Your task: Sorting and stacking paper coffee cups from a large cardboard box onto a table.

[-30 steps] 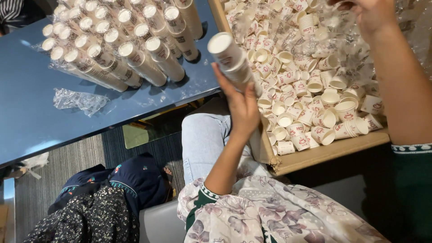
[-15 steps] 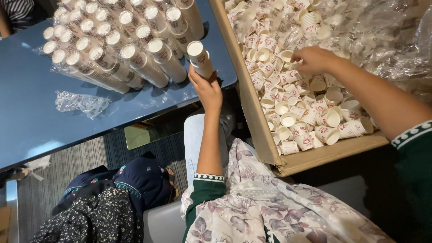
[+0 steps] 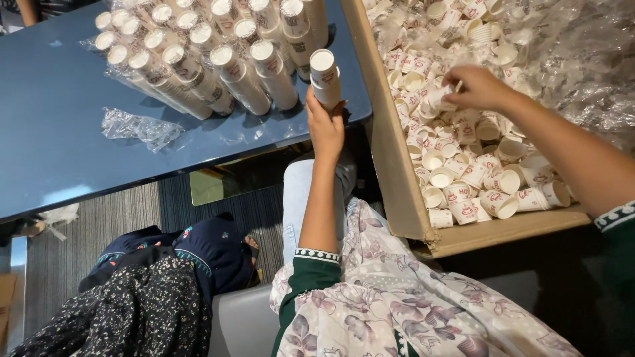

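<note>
- Nearest you, a floral cloth (image 3: 423, 304) lies over your lap, with green sleeves ending in white patterned cuffs on both arms.
- Your left arm runs straight up from the lap; your left hand (image 3: 325, 125) wraps its fingers round the base of a cup stack (image 3: 325, 78), holding it tilted at the near edge of the blue table (image 3: 53, 132).
- That stack is white with red print, its open top facing you.
- Your right arm comes in from the right side, forearm bare; your right hand (image 3: 479, 87) is curled down in the cardboard box (image 3: 390, 165), fingertips pinching a loose cup (image 3: 440, 98).
- The box sits just right of the table and is heaped with small white cups (image 3: 476, 185) bearing red marks, lying every way up; clear plastic film (image 3: 575, 59) lines its far side.
- On the table, just beyond your left hand, rows of cup stacks (image 3: 218, 59) lie on their sides, some in clear wrap, all the same white with red print.
- A crumpled clear wrapper (image 3: 142, 127) lies on the table, left of those rows.
- Lower left, another person in dark dotted clothing (image 3: 119, 311) sits beside you.
</note>
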